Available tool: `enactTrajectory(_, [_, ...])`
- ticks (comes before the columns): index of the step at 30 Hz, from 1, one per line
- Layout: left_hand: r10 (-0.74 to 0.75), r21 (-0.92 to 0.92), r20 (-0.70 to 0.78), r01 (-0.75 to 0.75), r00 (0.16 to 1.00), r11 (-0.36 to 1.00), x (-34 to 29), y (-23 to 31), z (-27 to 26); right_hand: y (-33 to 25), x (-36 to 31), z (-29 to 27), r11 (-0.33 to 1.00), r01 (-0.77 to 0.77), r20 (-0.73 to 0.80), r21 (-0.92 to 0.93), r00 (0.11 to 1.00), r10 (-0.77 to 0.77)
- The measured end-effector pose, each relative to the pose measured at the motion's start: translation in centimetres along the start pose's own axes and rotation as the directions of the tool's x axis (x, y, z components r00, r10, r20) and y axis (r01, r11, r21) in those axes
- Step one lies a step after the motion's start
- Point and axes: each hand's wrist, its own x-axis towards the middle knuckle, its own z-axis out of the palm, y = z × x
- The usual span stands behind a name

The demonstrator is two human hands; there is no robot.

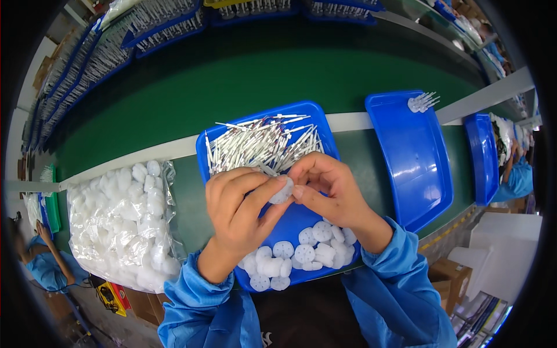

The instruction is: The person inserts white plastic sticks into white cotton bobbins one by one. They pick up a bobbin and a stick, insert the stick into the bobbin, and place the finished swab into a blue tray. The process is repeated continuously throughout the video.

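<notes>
My left hand point(242, 204) pinches a round white plastic cap point(282, 191) with small holes in its face. Close against the cap's edge, my right hand point(332, 188) has thumb and forefinger pressed together; what sits between them is too small to make out. Both hands are above a blue tray point(205, 152). Thin white rods point(249, 145) lie in a heap in its far half. Several loose white caps point(304, 253) are gathered in its near end, below my wrists.
A clear bag point(125, 223) full of white caps lies to the left. On the right, a second blue tray point(415, 162) bears a small cluster of rod-fitted caps point(423, 102). Beyond a pale rail point(348, 121) runs a green belt point(278, 75). Filled trays line the far side; co-workers sit at both sides.
</notes>
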Motion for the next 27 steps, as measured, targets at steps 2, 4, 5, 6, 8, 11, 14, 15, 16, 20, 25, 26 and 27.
enactTrajectory(2, [-0.023, -0.024, 0.012, 0.024, 1.0, 0.999, -0.1, 0.0, -0.1, 0.1, -0.3, 0.0, 1.0, -0.02, -0.002, 0.017, 1.0, 0.02])
enactTrajectory(4, [-0.05, -0.02, 0.016, 0.051, 0.999, 0.999, -0.2, 0.1, -0.2, 0.1, -0.4, 0.1, 0.999, -0.027, 0.007, 0.045, 1.0, 0.027])
enactTrajectory(5, [-0.048, -0.028, 0.013, 0.049, 0.999, 0.998, 0.2, 0.0, 0.0, -0.1, -0.3, -0.1, 0.999, -0.018, 0.001, 0.049, 1.0, 0.018])
enactTrajectory(6, [-0.054, -0.022, 0.027, 0.055, 0.998, 0.998, 0.1, 0.0, -0.1, -0.1, -0.4, -0.1, 0.999, -0.025, 0.009, 0.042, 1.0, 0.025])
enactTrajectory(8, [-0.056, -0.008, 0.044, 0.056, 0.997, 0.998, -0.3, 0.0, -0.4, 0.0, -0.3, 0.0, 0.999, -0.028, 0.026, 0.021, 0.999, 0.027])
enactTrajectory(11, [-0.066, -0.063, 0.127, 0.075, 0.99, 0.995, 0.0, 0.4, -0.6, 0.0, -0.2, 0.1, 0.999, -0.038, -0.011, -0.025, 0.999, 0.038])
enactTrajectory(14, [-0.057, -0.126, 0.178, 0.08, 0.982, 0.989, 0.1, 0.5, -0.8, 0.1, -0.2, -0.2, 0.999, -0.036, 0.04, 0.022, 0.999, 0.035])
enactTrajectory(15, [-0.055, -0.143, 0.189, 0.083, 0.98, 0.986, 0.1, 0.5, -0.8, 0.0, -0.3, -0.3, 0.998, -0.042, 0.055, 0.044, 0.998, 0.04])
enactTrajectory(16, [-0.048, -0.163, 0.226, 0.086, 0.973, 0.983, 0.0, 0.4, -0.9, 0.0, -0.5, -0.5, 0.998, -0.038, 0.065, 0.051, 0.997, 0.034])
enactTrajectory(20, [0.125, -0.151, 0.368, -0.073, 0.921, 0.986, -0.4, 0.3, -2.0, 0.5, -1.8, -1.1, 0.999, -0.04, 0.115, 0.023, 0.993, 0.037])
enactTrajectory(25, [-0.136, -0.022, 0.41, 0.159, 0.902, 0.987, -3.5, 1.7, -4.1, -1.2, -4.7, -0.8, 0.614, 0.305, 0.225, -0.728, 0.952, -0.205])
enactTrajectory(26, [-0.211, -0.019, 0.463, 0.248, 0.861, 0.969, -3.9, 1.4, -3.9, -0.8, -4.9, -0.9, 0.442, 0.363, 0.281, -0.82, 0.929, -0.241])
enactTrajectory(27, [-0.281, -0.01, 0.513, 0.333, 0.811, 0.943, -4.0, 1.3, -3.7, -0.3, -5.0, -0.9, 0.252, 0.405, 0.341, -0.879, 0.903, -0.261])
